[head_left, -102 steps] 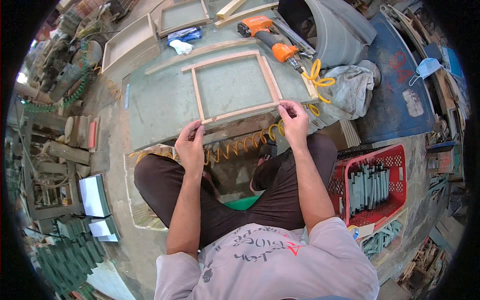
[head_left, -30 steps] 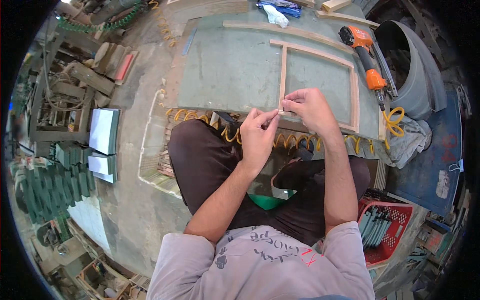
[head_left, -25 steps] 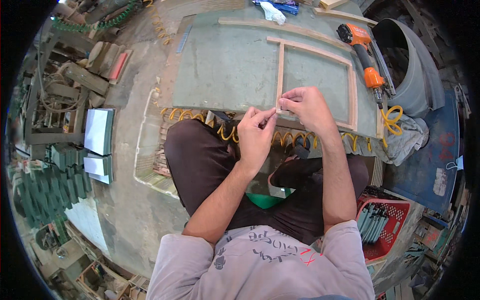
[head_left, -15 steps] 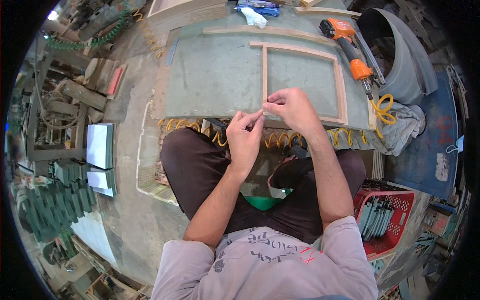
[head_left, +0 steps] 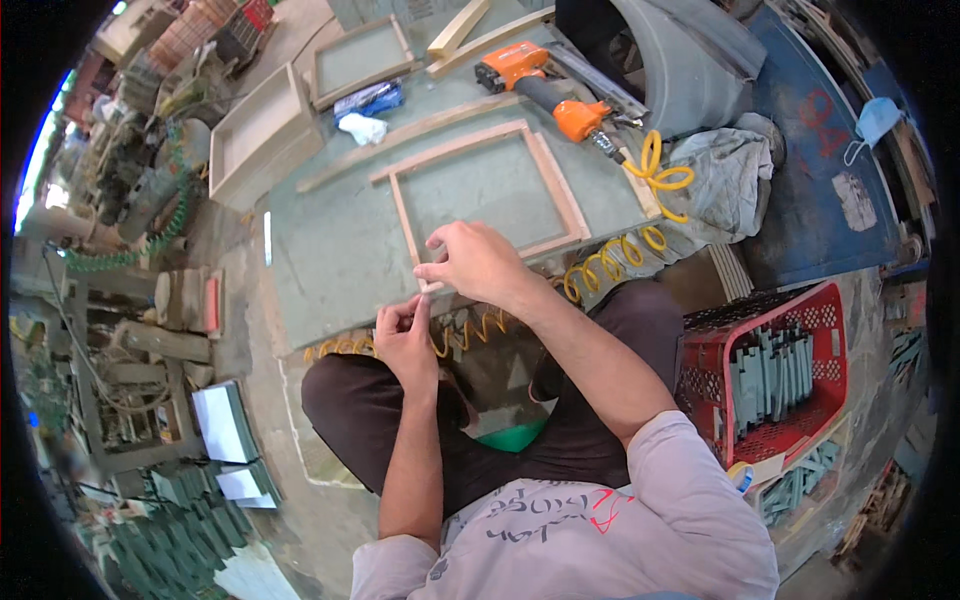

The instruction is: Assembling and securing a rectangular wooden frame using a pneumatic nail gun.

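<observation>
Touching frame (head_left: 560, 185) at near left corner with left hand (head_left: 407, 340) and right hand (head_left: 470, 262), by counter (head_left: 330, 260) edge. Beyond frame, to right: nailer (head_left: 550, 92). Beside right knee: red crate (head_left: 710, 365).

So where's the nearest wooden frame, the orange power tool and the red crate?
Nearest wooden frame (head_left: 557, 183): head view, right bar.
Orange power tool (head_left: 541, 94): head view, dark grip.
Red crate (head_left: 826, 374): head view, inner wall.

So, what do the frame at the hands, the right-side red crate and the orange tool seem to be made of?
Frame: likely bare wood; pale tan strips without visible paint.
Red crate: probably moulded plastic, slightly glossy, with regular holes through its walls.
Orange tool: smooth, bright orange ends; painted metal or plastic, I cannot tell.
</observation>
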`<state>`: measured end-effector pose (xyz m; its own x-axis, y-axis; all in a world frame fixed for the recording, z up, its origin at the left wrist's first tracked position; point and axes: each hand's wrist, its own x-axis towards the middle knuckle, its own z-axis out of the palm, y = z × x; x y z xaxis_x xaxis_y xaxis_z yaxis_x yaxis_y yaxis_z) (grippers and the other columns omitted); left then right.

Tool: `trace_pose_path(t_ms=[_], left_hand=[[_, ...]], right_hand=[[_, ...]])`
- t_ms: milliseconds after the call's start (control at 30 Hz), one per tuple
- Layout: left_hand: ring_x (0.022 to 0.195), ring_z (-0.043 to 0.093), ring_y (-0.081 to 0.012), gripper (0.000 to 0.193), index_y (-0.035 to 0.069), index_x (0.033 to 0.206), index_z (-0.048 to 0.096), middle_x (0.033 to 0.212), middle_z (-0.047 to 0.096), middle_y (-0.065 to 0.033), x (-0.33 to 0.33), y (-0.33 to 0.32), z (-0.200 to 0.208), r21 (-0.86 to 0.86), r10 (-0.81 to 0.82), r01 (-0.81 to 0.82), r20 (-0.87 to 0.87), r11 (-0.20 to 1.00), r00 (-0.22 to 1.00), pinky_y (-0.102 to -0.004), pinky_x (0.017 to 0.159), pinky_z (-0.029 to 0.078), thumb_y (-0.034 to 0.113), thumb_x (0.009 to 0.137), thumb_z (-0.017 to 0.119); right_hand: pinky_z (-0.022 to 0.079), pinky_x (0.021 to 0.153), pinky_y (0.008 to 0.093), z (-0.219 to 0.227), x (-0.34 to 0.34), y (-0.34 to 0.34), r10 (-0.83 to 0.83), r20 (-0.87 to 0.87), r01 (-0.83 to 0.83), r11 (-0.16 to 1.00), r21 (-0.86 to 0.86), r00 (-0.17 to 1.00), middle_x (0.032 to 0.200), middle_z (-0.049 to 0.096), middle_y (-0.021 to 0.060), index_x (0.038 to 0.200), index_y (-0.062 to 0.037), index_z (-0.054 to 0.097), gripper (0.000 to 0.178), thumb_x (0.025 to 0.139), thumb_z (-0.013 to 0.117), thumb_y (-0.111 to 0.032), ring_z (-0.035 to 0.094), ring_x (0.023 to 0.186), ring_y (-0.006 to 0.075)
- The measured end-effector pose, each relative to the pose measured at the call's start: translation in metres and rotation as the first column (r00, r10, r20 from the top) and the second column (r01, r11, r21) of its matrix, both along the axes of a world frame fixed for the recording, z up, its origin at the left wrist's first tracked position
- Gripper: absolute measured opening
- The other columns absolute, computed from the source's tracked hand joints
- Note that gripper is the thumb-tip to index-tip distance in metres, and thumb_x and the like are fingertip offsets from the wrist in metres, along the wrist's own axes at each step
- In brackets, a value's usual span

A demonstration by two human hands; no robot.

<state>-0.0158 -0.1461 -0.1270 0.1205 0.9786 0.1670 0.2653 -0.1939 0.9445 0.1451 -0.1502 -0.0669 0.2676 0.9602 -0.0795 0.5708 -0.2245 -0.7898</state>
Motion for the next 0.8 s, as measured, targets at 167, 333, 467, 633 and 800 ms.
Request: trace_pose_path(t_ms=[167,333,467,633,800], left_hand=[[0.06,0.042,-0.0042,0.011,-0.001,0.077,0.065,0.065,0.053,0.0037,-0.029,0.01,0.033,0.0,-0.011,0.011,-0.096,1.0,0.995,-0.02,0.056,0.034,0.004,0.081,0.073],[0.065,0.047,-0.0085,0.013,-0.004,0.085,0.065,0.071,0.055,-0.0046,0.042,0.029,0.113,0.312,-0.159,0.268,-0.334,0.912,0.929,-0.0223,0.059,0.037,0.009,0.086,0.068],[0.074,0.058,-0.0205,0.016,-0.001,0.099,0.067,0.085,0.062,-0.0109,0.139,0.073,0.096,0.444,-0.381,0.545,-0.408,0.711,0.83,-0.0302,0.07,0.046,0.01,0.087,0.065],[0.091,0.06,-0.03,0.026,0.003,0.11,0.066,0.099,0.063,-0.0143,0.194,0.111,0.052,0.488,-0.255,0.702,-0.696,0.518,0.671,-0.0386,0.079,0.048,0.009,0.086,0.061],[0.095,0.058,-0.0315,0.026,0.007,0.109,0.066,0.099,0.064,-0.0113,0.211,0.123,0.035,0.555,-0.186,0.696,-0.705,0.456,0.684,-0.0407,0.083,0.045,0.011,0.085,0.057]], right_hand=[[0.049,0.063,0.038,0.03,0.043,-0.014,-0.136,-0.273,0.22,0.926,0.305,0.952,0.071,0.066,0.0143,0.094,-0.0016,0.066,0.03,0.087,0.064,-0.031,0.065,0.069,0.0276],[0.04,0.051,0.0292,0.047,0.111,-0.047,-0.322,-0.464,0.534,0.713,0.455,0.825,0.059,0.051,0.0002,0.089,-0.0019,0.063,0.029,0.096,0.055,-0.029,0.048,0.054,0.0107],[0.029,0.042,0.0238,0.057,0.135,-0.062,-0.341,-0.657,0.696,0.595,0.402,0.672,0.056,0.039,-0.0059,0.083,-0.0043,0.058,0.031,0.099,0.052,-0.031,0.036,0.048,0.0033],[0.025,0.04,0.0207,0.055,0.143,-0.068,-0.353,-0.68,0.734,0.536,0.417,0.643,0.054,0.037,-0.0074,0.079,-0.0056,0.058,0.034,0.098,0.053,-0.034,0.034,0.045,0.001],[0.026,0.041,0.0204,0.053,0.157,-0.079,-0.347,-0.707,0.756,0.512,0.407,0.616,0.054,0.039,-0.0069,0.073,-0.005,0.058,0.038,0.096,0.057,-0.035,0.034,0.045,0.0014]])
